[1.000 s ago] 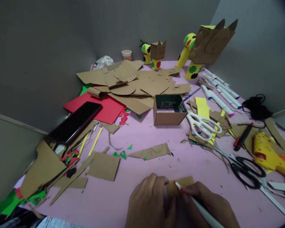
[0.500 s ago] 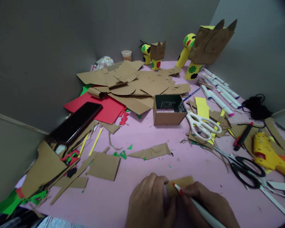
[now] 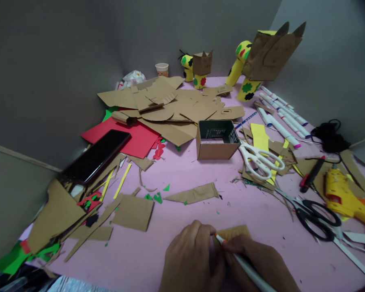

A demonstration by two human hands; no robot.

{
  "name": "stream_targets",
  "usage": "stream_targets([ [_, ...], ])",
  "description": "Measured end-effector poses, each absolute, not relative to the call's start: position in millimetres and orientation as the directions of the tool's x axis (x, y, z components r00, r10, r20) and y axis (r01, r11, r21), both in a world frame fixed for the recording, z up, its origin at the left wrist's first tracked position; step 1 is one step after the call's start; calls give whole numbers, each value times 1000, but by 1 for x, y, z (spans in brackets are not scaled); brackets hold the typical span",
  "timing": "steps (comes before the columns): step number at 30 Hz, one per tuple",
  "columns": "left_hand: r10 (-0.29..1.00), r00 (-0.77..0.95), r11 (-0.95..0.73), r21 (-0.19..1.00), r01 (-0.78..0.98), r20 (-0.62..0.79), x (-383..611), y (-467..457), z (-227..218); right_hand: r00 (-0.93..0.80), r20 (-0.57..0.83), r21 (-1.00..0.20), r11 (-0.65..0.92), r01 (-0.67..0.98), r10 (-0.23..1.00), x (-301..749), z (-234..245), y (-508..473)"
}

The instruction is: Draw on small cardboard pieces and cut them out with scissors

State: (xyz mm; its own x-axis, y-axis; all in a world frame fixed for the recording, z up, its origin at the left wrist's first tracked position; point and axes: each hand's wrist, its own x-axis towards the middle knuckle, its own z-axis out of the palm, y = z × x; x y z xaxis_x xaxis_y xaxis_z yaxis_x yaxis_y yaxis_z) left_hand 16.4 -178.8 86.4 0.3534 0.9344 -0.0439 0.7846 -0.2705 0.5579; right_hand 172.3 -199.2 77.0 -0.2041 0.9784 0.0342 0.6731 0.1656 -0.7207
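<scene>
Craft workspace enclosed by plain grey walls (image 3: 63, 61).
A pink tabletop (image 3: 134, 255) spans the frame; cardboard sheets (image 3: 197, 107) at upper centre, white-handled scissors (image 3: 263, 174) and white markers (image 3: 282, 131) right of centre, and a yellow glue gun (image 3: 340, 207) at far right indicate handicraft use; the building type cannot be determined.

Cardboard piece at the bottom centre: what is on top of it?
Over the cardboard: left hand, and right hand with a red-tipped marker. Its near side is covered, unseen.

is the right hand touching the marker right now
Touching: the head view shows the right hand gripping the marker, its fingers close behind the orange-red tip.
</scene>
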Motion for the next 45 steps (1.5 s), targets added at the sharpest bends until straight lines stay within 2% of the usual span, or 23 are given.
stream_targets([
  [4, 932, 360, -275, 565, 778, -41, 15, -179, 87, -216, 86, -700, 213, 681, 973, 176, 77, -199],
  [14, 934, 357, -277, 575, 770, -28, 14, -180, 86, -100, 233, -699, 238, 674, 967, 177, 74, -203],
  [19, 937, 348, -273, 578, 769, -21, 15, -181, 85, 23, 178, -738, 119, 664, 984, 174, 71, -207],
  [26, 922, 388, -329, 559, 761, 15, 12, -180, 80, 73, 150, -765, 69, 640, 986, 176, 67, -213],
  [30, 914, 406, -347, 564, 749, 23, 11, -179, 80, 46, 201, -751, 124, 649, 979, 179, 71, -208],
  [33, 927, 376, -312, 570, 760, 6, 13, -180, 83, -97, 266, -726, 265, 634, 959, 179, 74, -202],
  [35, 930, 367, -299, 577, 760, -3, 14, -180, 83, -147, 270, -721, 301, 624, 952, 179, 76, -199],
  [40, 918, 396, -333, 576, 747, 17, 12, -179, 81, -216, 195, -707, 290, 645, 957, 179, 80, -199],
  [45, 914, 404, -342, 564, 752, 16, 11, -179, 80, -105, 184, -744, 208, 635, 977, 182, 77, -202],
])
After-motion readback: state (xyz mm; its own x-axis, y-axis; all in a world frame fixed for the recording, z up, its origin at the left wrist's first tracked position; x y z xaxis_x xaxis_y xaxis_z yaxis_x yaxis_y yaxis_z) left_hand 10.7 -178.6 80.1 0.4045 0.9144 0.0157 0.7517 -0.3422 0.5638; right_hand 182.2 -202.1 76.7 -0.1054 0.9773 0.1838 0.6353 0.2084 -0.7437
